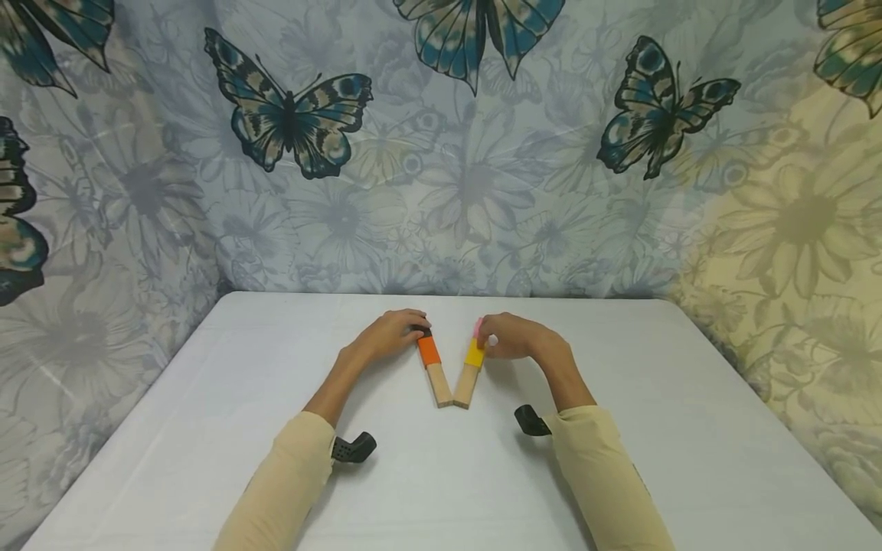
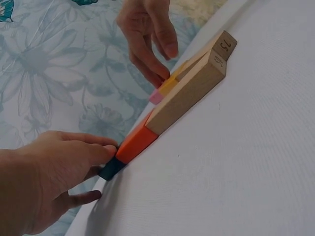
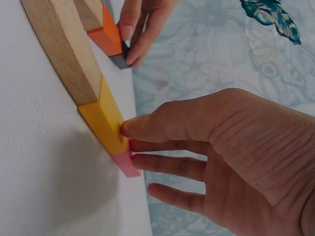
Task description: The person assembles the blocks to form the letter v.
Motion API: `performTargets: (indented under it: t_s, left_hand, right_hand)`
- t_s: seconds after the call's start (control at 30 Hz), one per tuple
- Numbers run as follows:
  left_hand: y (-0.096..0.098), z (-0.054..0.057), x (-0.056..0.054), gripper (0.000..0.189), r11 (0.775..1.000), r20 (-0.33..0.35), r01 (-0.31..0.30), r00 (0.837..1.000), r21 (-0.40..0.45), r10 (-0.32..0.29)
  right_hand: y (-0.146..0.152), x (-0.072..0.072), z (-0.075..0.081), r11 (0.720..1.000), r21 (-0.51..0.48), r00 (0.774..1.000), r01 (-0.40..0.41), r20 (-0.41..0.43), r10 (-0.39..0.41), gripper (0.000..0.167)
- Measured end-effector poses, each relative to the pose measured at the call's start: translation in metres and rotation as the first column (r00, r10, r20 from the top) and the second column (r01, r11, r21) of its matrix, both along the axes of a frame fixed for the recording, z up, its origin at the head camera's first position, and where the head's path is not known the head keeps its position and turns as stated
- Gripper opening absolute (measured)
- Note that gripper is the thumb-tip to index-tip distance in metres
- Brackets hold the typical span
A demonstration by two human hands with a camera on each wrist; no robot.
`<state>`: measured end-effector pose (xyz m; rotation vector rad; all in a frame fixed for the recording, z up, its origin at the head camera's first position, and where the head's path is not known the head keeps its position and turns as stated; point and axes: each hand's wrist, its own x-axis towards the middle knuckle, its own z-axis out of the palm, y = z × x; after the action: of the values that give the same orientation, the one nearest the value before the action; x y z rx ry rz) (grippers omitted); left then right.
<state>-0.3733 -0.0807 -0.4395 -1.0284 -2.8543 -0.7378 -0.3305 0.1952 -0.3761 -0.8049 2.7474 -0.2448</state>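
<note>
Two rows of blocks form a V on the white table. The left row has a wooden block [image 1: 439, 386], an orange block [image 1: 429, 351] and a dark block [image 2: 112, 168] at its far end. My left hand [image 1: 396, 332] pinches the dark block between thumb and fingers. In the right row, a wooden block [image 1: 465, 386] meets a yellow block [image 3: 102, 123] and then a pink block [image 3: 127, 163]. My right hand [image 1: 513, 335] touches this row's side, thumb tip at the yellow block and nearly straight fingers at the pink one.
The white table [image 1: 441, 490] runs back to a patterned cloth [image 1: 475, 191] with butterflies. A black wrist device [image 1: 354, 448] sticks out from the left sleeve, another black device [image 1: 532, 421] from the right one. Numbers mark the wooden blocks' near ends.
</note>
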Motion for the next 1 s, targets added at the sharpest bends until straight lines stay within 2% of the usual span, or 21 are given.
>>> performTargets:
  t_s: [0.2, 0.4, 0.8, 1.0]
  left_hand:
    - [-0.0029, 0.0039, 0.0008, 0.032, 1.000, 0.016, 0.016, 1.000, -0.007, -0.016]
    - [-0.0038, 0.0034, 0.0011, 0.032, 0.998, 0.032, 0.050, 0.998, -0.026, -0.049]
    - [-0.0052, 0.0047, 0.0015, 0.032, 0.999, 0.029, 0.044, 0.999, -0.019, -0.044]
    - [-0.0052, 0.0032, 0.0011, 0.031, 0.999, 0.025, 0.052, 0.998, -0.007, -0.051]
  right_hand:
    - [0.0000, 0.0000, 0.0010, 1.000, 0.007, 1.000, -0.003, -0.001, 0.003, 0.019]
    - [0.0007, -0.0002, -0.0004, 1.000, 0.008, 1.000, -0.004, 0.001, 0.004, 0.019]
    - [-0.0005, -0.0008, -0.0012, 1.000, -0.003, 1.000, -0.015, -0.011, 0.015, 0.019]
    - [-0.0007, -0.0008, -0.0013, 1.000, -0.003, 1.000, 0.014, 0.009, -0.014, 0.020]
